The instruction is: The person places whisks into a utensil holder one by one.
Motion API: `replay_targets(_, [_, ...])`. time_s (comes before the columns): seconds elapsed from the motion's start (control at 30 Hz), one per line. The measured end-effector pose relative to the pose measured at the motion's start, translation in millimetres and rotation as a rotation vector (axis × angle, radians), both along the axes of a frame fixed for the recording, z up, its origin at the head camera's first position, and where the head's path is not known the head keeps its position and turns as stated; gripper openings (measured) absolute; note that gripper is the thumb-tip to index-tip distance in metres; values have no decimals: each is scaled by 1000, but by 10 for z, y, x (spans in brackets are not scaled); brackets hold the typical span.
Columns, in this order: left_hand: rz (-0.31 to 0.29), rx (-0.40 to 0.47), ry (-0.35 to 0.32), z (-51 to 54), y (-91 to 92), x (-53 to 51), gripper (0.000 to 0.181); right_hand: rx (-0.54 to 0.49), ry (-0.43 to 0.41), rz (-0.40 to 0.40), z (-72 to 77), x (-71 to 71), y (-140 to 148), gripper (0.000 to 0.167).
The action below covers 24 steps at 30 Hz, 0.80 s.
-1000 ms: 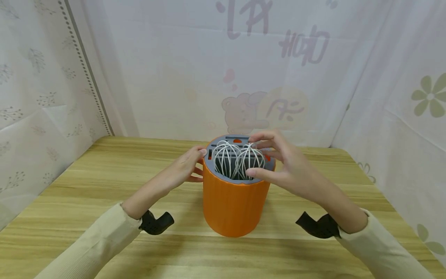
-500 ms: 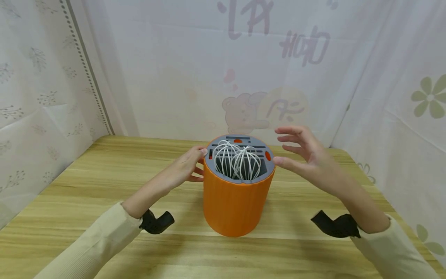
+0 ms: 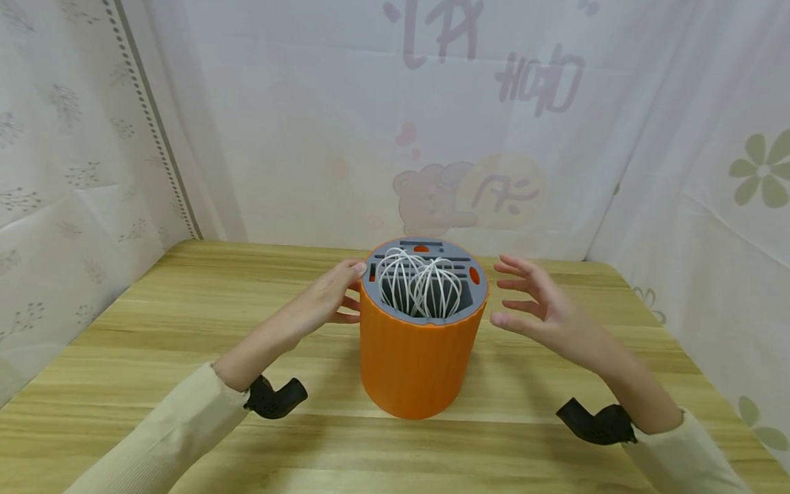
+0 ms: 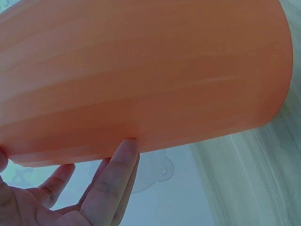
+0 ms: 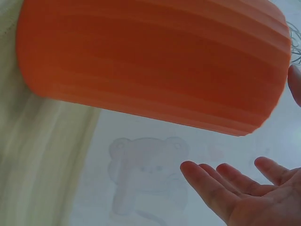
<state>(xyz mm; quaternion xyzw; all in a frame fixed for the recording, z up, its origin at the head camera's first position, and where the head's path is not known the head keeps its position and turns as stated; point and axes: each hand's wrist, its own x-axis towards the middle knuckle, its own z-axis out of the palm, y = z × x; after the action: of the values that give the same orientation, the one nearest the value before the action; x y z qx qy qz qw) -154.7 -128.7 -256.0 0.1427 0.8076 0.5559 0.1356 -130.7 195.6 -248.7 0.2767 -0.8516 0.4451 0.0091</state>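
An orange round utensil holder [image 3: 420,370] with a grey slotted top [image 3: 465,312] stands upright on the table. Two white wire whisks [image 3: 401,274] poke out of its large front compartment, wire ends up; their handles are hidden inside. My left hand [image 3: 324,295] touches the holder's left side, the thumb on the rim. In the left wrist view, its fingers [image 4: 110,183] lie nearly straight against the orange wall. To the right of the holder my right hand [image 3: 543,309] hovers apart from it, holding nothing, its fingers [image 5: 211,186] spread and slightly bent.
The wooden table [image 3: 247,439] extends around the holder on all sides. A pale printed curtain [image 3: 296,137] hangs behind the table and along both sides. Black camera mounts [image 3: 595,422] are strapped to both wrists.
My right hand has let go of the right whisk, moved away to the right and then sunk a little. That whisk now leans closer to the left one. My left hand stays put.
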Motion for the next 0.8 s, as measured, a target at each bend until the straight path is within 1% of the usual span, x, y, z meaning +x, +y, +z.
replay_targets(0.2, [36, 17, -7, -46, 7, 27, 58, -33, -71, 31, -205, -41, -18, 74])
replay_targets(0.27, [39, 41, 3, -86, -2, 39, 58, -46, -92, 42, -263, -45, -33, 75])
replay_targets(0.37, [37, 97, 31, -183, -25, 51, 56, -67, -115, 47, -327, -44, -50, 76])
replay_targets(0.47, [30, 153, 85, -289, -61, 71, 52, -90, -129, 45, -376, -47, -62, 76])
replay_targets(0.63, [-21, 222, 227, -449, -133, 109, 43, -128, -148, 61, -432, -60, -92, 77])
replay_targets(0.7, [-36, 221, 265, -495, -150, 129, 46, -141, -159, 68, -442, -60, -105, 77])
replay_targets(0.8, [-50, 248, 286, -541, -146, 162, 57, -159, -175, 78, -451, -53, -121, 78])
